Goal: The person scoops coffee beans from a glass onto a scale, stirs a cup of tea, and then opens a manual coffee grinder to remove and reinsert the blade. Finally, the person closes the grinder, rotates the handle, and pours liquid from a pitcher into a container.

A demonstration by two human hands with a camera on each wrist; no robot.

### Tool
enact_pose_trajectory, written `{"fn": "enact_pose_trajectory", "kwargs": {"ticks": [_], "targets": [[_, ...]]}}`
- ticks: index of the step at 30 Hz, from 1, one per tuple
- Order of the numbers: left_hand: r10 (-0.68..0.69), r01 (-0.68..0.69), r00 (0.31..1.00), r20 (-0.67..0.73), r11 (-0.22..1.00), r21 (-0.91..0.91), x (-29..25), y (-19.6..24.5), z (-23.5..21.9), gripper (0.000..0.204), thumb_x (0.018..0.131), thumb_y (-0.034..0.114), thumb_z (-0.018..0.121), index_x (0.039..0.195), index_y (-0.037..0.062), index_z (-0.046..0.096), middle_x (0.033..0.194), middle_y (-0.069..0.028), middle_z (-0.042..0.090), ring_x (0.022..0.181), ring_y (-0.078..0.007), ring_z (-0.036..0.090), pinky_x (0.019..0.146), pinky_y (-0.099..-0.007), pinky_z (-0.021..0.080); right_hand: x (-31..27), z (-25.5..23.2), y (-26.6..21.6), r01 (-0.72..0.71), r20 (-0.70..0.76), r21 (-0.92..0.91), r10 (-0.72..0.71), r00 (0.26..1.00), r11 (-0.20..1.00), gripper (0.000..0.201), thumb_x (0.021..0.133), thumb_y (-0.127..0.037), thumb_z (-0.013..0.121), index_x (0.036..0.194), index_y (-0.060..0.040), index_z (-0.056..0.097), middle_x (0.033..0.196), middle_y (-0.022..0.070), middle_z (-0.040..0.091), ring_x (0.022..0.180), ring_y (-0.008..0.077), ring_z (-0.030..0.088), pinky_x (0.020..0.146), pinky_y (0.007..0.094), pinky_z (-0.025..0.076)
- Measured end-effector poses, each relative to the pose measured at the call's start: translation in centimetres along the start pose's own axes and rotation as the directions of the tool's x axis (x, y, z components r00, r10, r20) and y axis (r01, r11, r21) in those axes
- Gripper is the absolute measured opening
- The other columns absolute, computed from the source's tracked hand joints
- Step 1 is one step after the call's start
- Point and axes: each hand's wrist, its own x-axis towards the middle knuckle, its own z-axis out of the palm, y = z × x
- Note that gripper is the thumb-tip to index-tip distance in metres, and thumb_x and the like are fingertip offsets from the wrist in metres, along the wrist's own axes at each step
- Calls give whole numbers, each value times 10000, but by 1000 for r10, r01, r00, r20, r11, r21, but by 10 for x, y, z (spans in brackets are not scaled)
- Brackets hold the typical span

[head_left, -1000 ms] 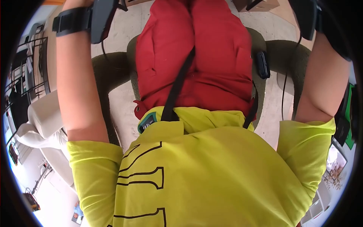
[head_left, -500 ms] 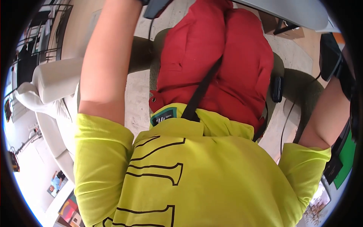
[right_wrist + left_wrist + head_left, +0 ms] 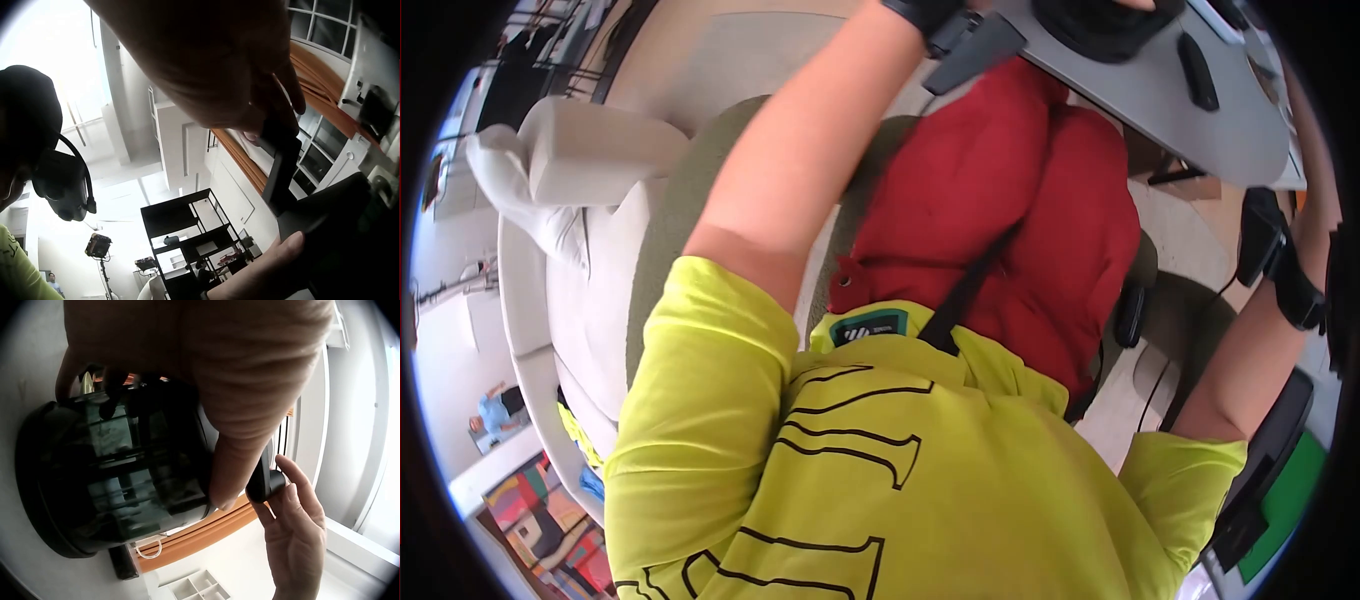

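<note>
A dark glossy round container [image 3: 131,469] with a black base stands on the grey table [image 3: 25,387]. My left hand [image 3: 187,350] grips its side, fingers spread round the wall and thumb at the top rim. In the left wrist view my right hand [image 3: 297,531] pinches the round knob of a black, lid-like piece [image 3: 259,484], seen on edge just beyond the rim. From the right wrist view, that black piece [image 3: 284,175] hangs from my right hand [image 3: 219,69], close above the container, with my left thumb [image 3: 290,247] below. In the head view both hands are mostly out of frame.
A long black object [image 3: 1197,70] lies on the table near the container. I sit in a green armchair [image 3: 680,220], with a beige sofa [image 3: 600,160] on my left. A cable [image 3: 1155,400] hangs by my right arm. Black shelving [image 3: 187,234] stands farther off.
The head view has swung so the table and the dark container come in at the top. My left arm now reaches forward and to the right, over the table edge.
</note>
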Motion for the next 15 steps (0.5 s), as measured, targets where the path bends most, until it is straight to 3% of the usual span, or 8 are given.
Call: {"fn": "enact_pose_trajectory", "kwargs": {"ticks": [3,6,7,8,9,10,14,15], "targets": [[91,-91,996,6,995,25,0,2,-6,909,725,264,822,1397,35,255,1314,-164,408,1234,-212,408,1063,-352,333,5,4,-13,36,-14,-66,-37,999,997,295,839,-72,594,1129,-18,604,901,160,620,789,255,583,696,351,461],[36,-29,992,-118,998,53,0,-13,-2,1014,574,311,900,1332,-18,312,1222,-158,509,1139,-221,510,980,-331,428,11,-3,-17,36,-96,-44,-40,995,998,283,839,-63,589,1117,-20,616,882,159,629,771,254,589,683,351,465],[8,-3,986,-164,1000,31,-3,-9,-3,1069,499,334,939,1300,-44,341,1176,-154,559,1091,-225,561,939,-320,476,9,-11,-3,-111,-18,427,131,991,897,357,877,-121,557,1213,-5,522,1075,162,532,948,249,531,827,340,418],[-78,91,989,-127,991,94,-7,2,-5,1121,553,323,913,1388,-39,258,1258,-172,518,1172,-245,514,980,-316,442,8,-20,10,-259,143,777,239,960,574,447,914,-178,524,1309,9,429,1268,164,436,1126,243,472,971,329,371],[-44,51,995,-84,995,84,-2,-6,-7,1133,568,304,909,1406,-27,222,1250,-172,520,1161,-246,524,976,-316,445,8,-16,16,-230,155,414,180,971,881,454,953,-173,408,1352,40,372,1368,166,383,1243,223,404,1071,331,302],[-45,54,995,-93,994,99,-3,-2,-7,1125,567,297,910,1402,-22,225,1244,-167,524,1152,-241,529,972,-314,449,7,-12,23,-117,166,-34,121,979,993,470,991,-167,292,1396,70,315,1468,168,330,1359,202,336,1171,332,232],[13,-5,993,-115,998,69,4,-23,-5,1039,567,276,913,1347,-5,286,1212,-151,538,1132,-224,536,964,-314,456,13,-19,31,-64,94,-330,100,991,942,476,996,-178,302,1400,75,313,1472,153,335,1378,173,300,1177,333,201],[15,-8,993,-121,998,58,5,-24,-7,1015,566,270,914,1330,0,303,1204,-147,540,1130,-223,535,961,-317,457,12,-24,37,-123,142,10,121,982,992,458,1004,-204,329,1397,30,352,1450,136,373,1356,165,336,1162,327,231]]}}
